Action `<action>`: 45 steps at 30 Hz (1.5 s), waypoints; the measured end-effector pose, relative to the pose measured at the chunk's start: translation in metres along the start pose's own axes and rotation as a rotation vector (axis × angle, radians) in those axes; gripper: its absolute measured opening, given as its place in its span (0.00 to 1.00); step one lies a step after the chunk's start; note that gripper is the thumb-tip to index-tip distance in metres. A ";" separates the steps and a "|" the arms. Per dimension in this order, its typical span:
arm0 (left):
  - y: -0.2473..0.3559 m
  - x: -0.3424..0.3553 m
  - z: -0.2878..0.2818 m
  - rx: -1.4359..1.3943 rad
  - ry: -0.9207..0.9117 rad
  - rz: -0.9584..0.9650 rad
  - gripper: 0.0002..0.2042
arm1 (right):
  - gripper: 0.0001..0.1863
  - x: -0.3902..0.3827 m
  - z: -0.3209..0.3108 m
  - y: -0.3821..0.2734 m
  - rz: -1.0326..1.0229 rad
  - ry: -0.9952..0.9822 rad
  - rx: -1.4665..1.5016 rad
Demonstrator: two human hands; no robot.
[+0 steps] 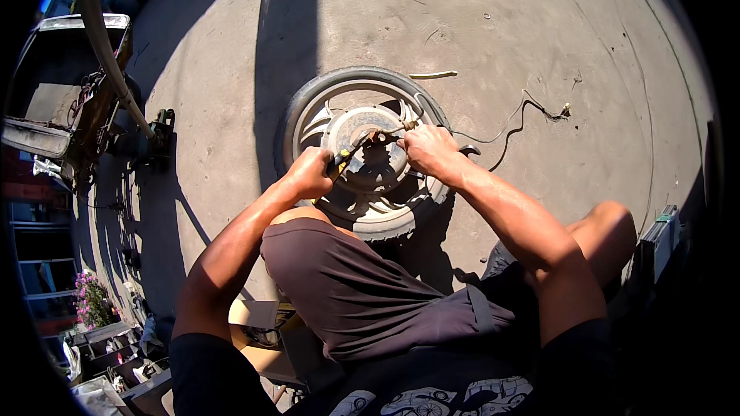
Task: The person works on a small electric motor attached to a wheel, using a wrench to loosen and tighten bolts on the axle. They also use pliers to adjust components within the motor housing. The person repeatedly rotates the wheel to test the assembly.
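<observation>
The left hand (311,173) is closed round the handle of a yellow-and-black hand tool (340,160), perhaps pliers, whose front end points at the axle area. The right hand (428,146) has its fingers curled in beside the axle, against or very near the cable there; what they pinch, and how tightly, is hidden. If the tool slipped off under load, its tip could knock the right fingers, since both hands work so close together. A tip straying sideways might also nick the cable insulation where it bends near the axle.

Beneath both hands is the spoked wheel (378,175), lying flat on the concrete ground (532,38) just ahead of the left knee, its broad hub casing (345,129) facing up. Nothing visible clamps it, so a hard twist could turn or rock the whole wheel. A dark hooked metal end, possibly a wrench (469,151), shows beside the right wrist; whether it is held or resting is unclear.

Farther right, the loose cable (526,100) trails to a connector end (566,110) on the ground; a snag or tug there could strain the wires at the axle, and grit could foul the contacts.
</observation>
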State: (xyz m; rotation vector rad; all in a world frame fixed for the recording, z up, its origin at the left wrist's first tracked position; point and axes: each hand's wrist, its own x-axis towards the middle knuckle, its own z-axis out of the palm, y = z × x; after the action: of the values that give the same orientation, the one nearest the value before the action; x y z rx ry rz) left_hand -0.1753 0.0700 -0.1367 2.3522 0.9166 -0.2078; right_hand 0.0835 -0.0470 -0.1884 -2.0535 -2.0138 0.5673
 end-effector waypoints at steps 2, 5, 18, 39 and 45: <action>-0.002 -0.003 0.002 -0.065 0.031 0.014 0.07 | 0.10 0.008 -0.020 -0.017 0.011 -0.039 -0.065; -0.001 -0.006 0.005 -0.006 0.031 0.043 0.06 | 0.10 0.008 -0.014 -0.021 0.025 -0.023 -0.050; 0.001 -0.001 0.007 -0.066 0.073 -0.055 0.04 | 0.20 -0.017 0.019 -0.004 0.218 0.001 0.110; -0.003 -0.001 0.007 -0.084 0.056 -0.034 0.07 | 0.23 -0.021 0.019 -0.024 0.293 0.114 0.264; -0.011 -0.004 0.016 -0.080 0.095 -0.041 0.07 | 0.24 -0.018 0.008 -0.032 0.318 0.047 0.227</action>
State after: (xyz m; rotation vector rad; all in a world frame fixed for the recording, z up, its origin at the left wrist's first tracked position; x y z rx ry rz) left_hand -0.1846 0.0648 -0.1534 2.2870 1.0007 -0.0742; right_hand 0.0510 -0.0639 -0.1801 -2.2307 -1.5244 0.7581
